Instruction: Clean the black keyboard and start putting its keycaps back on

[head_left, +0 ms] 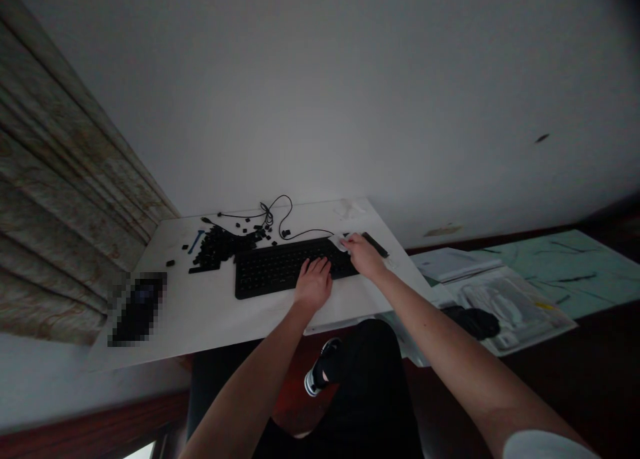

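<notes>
Left hand (314,284): on keyboard (270,269), frame centre, fingers slightly apart
Right hand (364,255): fingers clamped on tissue (338,243)
Key lettering: too dim to read

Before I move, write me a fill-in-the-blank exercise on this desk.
The left hand rests on the ____. The thin piece in the right hand is coloured ____. The tool beside the loose keycaps is coloured ____. Most of those keycaps lie on the ____ side of the desk.

Missing words: keyboard; white; blue; left.
</notes>
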`<state>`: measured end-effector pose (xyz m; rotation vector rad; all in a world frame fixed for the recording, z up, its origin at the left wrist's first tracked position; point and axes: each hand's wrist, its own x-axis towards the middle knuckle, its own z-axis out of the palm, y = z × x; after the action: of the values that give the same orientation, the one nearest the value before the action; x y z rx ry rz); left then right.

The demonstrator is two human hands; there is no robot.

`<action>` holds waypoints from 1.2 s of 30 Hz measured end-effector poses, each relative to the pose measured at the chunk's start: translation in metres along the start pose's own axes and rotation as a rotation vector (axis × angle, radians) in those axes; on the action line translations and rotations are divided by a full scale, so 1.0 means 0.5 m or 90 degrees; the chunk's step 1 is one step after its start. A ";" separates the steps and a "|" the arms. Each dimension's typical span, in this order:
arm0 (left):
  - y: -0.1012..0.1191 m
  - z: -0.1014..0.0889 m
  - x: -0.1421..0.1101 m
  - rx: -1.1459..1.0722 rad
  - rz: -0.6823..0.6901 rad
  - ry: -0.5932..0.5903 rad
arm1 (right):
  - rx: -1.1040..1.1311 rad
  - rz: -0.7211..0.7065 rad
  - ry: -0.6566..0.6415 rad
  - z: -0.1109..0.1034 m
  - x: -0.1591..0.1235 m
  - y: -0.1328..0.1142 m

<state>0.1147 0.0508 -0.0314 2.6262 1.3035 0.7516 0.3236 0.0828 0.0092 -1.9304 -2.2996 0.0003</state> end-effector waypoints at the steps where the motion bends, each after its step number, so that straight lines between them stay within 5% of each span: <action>1: 0.000 0.000 0.000 -0.001 0.001 0.001 | 0.003 -0.016 -0.005 0.004 -0.002 -0.008; 9: 0.001 -0.002 0.000 -0.003 0.000 -0.002 | 0.118 0.114 0.064 0.014 -0.006 0.037; 15: 0.001 -0.004 0.000 -0.002 0.003 -0.005 | 0.378 0.239 0.049 0.024 0.033 -0.005; 22: 0.000 -0.001 0.002 0.008 -0.005 -0.016 | 0.159 0.069 0.039 0.027 0.024 0.000; 36: -0.002 0.001 0.000 -0.007 0.005 0.006 | 0.001 -0.018 -0.019 -0.007 0.035 -0.008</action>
<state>0.1144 0.0514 -0.0322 2.6248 1.2876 0.7702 0.3171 0.0987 0.0147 -1.9093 -2.3459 0.0288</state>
